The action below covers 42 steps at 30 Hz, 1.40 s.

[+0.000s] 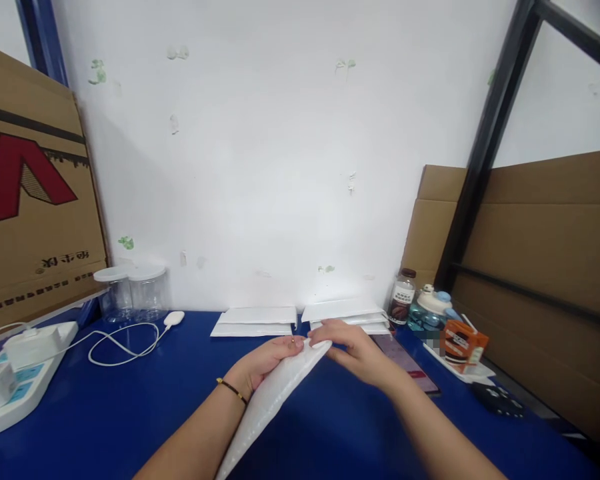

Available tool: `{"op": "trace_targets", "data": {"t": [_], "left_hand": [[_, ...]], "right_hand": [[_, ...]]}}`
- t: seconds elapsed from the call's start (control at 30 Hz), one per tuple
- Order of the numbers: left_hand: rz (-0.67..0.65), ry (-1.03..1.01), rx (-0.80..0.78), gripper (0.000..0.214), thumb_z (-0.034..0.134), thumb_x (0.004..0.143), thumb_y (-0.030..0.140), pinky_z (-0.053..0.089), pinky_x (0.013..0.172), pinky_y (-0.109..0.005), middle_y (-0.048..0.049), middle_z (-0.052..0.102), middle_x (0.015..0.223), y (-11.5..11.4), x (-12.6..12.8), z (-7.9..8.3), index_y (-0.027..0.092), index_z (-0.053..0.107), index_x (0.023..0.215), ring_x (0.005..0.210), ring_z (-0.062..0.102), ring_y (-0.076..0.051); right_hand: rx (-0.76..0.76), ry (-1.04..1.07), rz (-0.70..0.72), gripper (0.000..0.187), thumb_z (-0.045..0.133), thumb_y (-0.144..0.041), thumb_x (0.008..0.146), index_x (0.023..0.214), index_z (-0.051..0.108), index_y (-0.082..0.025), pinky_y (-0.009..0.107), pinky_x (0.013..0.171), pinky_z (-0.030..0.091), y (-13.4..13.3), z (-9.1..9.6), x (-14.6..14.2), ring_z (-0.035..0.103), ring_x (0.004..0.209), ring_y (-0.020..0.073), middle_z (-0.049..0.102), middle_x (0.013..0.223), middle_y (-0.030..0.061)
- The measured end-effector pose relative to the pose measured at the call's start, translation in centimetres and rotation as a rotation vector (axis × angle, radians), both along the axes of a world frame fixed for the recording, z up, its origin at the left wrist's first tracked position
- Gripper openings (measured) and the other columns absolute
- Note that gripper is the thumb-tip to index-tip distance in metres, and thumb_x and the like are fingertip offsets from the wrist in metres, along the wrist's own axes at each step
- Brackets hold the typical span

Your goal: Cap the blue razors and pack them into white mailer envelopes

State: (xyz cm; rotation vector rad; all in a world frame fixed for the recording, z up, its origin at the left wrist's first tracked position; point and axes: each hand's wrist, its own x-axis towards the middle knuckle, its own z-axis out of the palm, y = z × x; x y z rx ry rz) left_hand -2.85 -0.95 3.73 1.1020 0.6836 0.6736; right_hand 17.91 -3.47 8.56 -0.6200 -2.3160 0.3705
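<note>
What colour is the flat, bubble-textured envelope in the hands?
The flat, bubble-textured envelope is white, shown in the head view.

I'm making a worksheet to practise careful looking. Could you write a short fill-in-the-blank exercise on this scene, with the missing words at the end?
1. The left hand and right hand are both at the same pouch, coloured ____.
2. The bracelet is on the ____ wrist.
3. The tabletop is coloured ____.
4. The bottle near the right end of the wall has a ____ cap.

Missing words: white; left; blue; brown.
</note>
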Motion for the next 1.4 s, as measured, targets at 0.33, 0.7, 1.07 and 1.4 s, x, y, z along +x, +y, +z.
{"op": "trace_targets", "data": {"t": [0.33,0.7,1.07,1.4], "left_hand": [[-0.202,-0.267,-0.114,0.048,0.047,0.082,0.050,0.044,0.055,-0.023,-0.0105,0.064,0.082,0.7,-0.8,-0.4,0.009,0.058,0.103,0.059,0.060,-0.014],[0.586,-0.362,-0.463,0.022,0.052,0.082,0.033,0.048,0.059,-0.026,-0.0116,0.064,0.091,4.7,-1.6,-3.2,0.016,0.046,0.095,0.074,0.065,-0.018],[0.764,-0.445,-0.469,0.009,0.049,0.074,0.010,0.051,0.066,-0.026,-0.0107,0.061,0.094,6.0,-3.2,-4.2,0.016,0.045,0.078,0.079,0.066,-0.018],[0.823,-0.533,-0.426,0.019,0.057,0.077,0.031,0.050,0.070,-0.028,-0.0058,0.061,0.094,5.6,-3.5,-3.2,0.019,0.050,0.090,0.081,0.064,-0.016]], "right_hand": [[0.072,0.214,-0.776,0.035,0.035,-0.044,0.089,0.068,0.046,-0.019,0.021,0.052,0.033,7.3,-2.0,3.9,0.042,0.053,0.0117,0.043,0.054,-0.0043],[-0.018,-0.324,-1.225,0.031,0.044,-0.032,0.085,0.095,0.060,-0.008,0.043,0.080,0.032,15.5,-2.7,9.1,0.050,0.097,0.0312,0.059,0.099,0.0207],[0.287,-0.544,-0.545,0.030,0.053,-0.021,0.076,0.104,0.059,-0.014,0.044,0.101,0.012,12.6,-6.7,-7.5,0.039,0.115,0.0271,0.059,0.108,0.0137],[0.028,-0.013,-0.495,0.025,0.040,-0.033,0.088,0.096,0.061,-0.022,0.027,0.071,0.041,11.4,-3.6,-9.4,0.059,0.078,0.0180,0.067,0.086,0.0036]]}}
